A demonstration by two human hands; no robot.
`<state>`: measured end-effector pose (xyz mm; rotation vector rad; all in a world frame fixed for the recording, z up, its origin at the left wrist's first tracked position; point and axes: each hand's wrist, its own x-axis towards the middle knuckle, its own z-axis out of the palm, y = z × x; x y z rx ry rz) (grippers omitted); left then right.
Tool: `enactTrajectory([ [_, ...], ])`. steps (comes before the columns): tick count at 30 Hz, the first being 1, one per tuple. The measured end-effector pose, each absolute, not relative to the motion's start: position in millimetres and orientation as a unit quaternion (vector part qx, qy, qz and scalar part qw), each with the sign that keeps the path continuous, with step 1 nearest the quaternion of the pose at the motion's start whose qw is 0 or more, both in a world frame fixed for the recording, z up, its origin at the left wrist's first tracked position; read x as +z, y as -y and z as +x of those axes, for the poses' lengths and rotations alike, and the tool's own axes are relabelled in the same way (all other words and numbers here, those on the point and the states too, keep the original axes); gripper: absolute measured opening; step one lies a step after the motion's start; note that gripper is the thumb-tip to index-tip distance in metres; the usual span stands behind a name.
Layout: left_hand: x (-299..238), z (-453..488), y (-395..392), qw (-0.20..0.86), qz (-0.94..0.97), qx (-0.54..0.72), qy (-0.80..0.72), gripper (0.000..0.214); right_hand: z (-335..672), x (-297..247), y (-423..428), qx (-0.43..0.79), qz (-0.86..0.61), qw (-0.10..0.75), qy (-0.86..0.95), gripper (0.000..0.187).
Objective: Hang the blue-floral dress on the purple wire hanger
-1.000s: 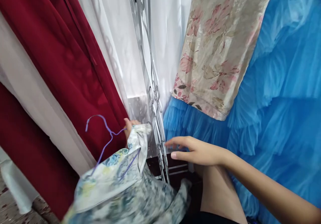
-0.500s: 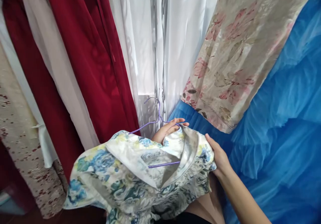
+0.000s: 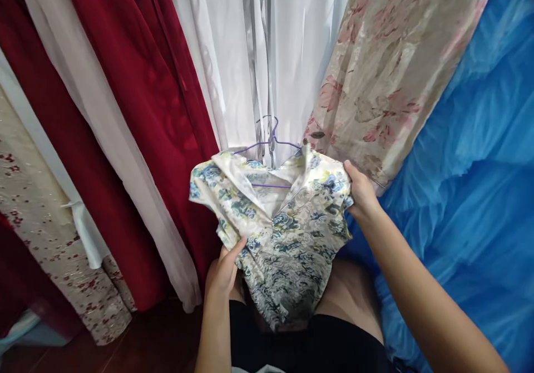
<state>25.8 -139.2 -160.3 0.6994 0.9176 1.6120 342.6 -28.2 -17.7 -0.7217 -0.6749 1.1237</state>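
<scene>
A floral garment (image 3: pixel 292 234) in white, blue and yellow, with a V neckline and short sleeves, hangs on a purple wire hanger (image 3: pixel 273 139) in front of me. The hanger's hook points up, and its lower bar shows through the neckline. My right hand (image 3: pixel 362 190) is closed on the sleeve at the garment's right shoulder, thumb on top. Lower on the left side, my left hand (image 3: pixel 227 264) pinches the garment's side edge, its thumb on the front and its fingers hidden behind the cloth.
Dark red cloth (image 3: pixel 137 111), pale pink cloth (image 3: pixel 104 128) and white drapes (image 3: pixel 304 44) hang ahead and to the left. A beige floral cloth (image 3: pixel 387 72) and blue ruffled tulle (image 3: pixel 471 195) hang on the right. Dark flooring (image 3: pixel 162 339) shows at lower left.
My left hand has come out from behind the collar by the hanger and now grips the garment's left side. The garment hangs straighter, its front spread out. My right hand stays at the sleeve.
</scene>
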Motion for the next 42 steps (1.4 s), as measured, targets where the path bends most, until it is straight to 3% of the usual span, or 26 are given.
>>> enactTrajectory([
  [7,-166.8,22.0,158.8,0.525,0.27,0.685,-0.427,0.064,345.7,-61.7,43.6,0.504,-0.393,0.651,0.41,0.045],
  [12,-155.7,39.5,174.4,0.521,0.304,0.662,-0.445,0.065,328.5,-101.6,73.0,0.206,-0.45,0.776,0.391,0.041],
  [14,-150.4,48.0,179.5,0.523,0.323,0.648,-0.45,0.067,312.2,-119.1,96.0,0.154,-0.459,0.798,0.358,0.034],
  [16,-147.2,56.4,183.4,0.525,0.339,0.641,-0.445,0.068,291.9,-135.5,119.4,0.242,-0.45,0.747,0.425,0.026],
  [19,-148.2,67.4,186.1,0.529,0.348,0.649,-0.422,0.07,257.2,-153.9,142.4,0.448,-0.391,0.55,0.587,0.027],
  [21,-150.2,72.9,187.3,0.538,0.343,0.651,-0.411,0.07,236.6,-160.6,146.0,0.5,-0.368,0.48,0.62,0.028],
  [26,-146.1,79.6,194.3,0.551,0.338,0.635,-0.422,0.063,220.8,-160.2,138.8,0.513,-0.331,0.521,0.596,0.038],
  [30,-149.3,66.0,191.1,0.524,0.294,0.657,-0.456,0.049,236.9,-158.1,150.1,0.562,-0.355,0.549,0.506,0.035],
  [35,-173.7,28.5,172.6,0.439,0.209,0.72,-0.495,0.03,254.3,-162.2,172.8,0.577,-0.376,0.577,0.44,0.03],
  [38,-179.1,21.7,169.0,0.294,0.229,0.772,-0.514,0.026,258.3,-160.5,176.9,0.563,-0.381,0.58,0.449,0.03],
  [40,-176.1,32.8,171.2,0.205,0.292,0.767,-0.533,0.019,258.9,-157.6,176.9,0.561,-0.384,0.572,0.459,0.03],
  [42,-171.0,55.8,174.6,0.234,0.431,0.695,-0.526,0.012,258.1,-154.5,177.1,0.558,-0.392,0.562,0.469,0.032],
])
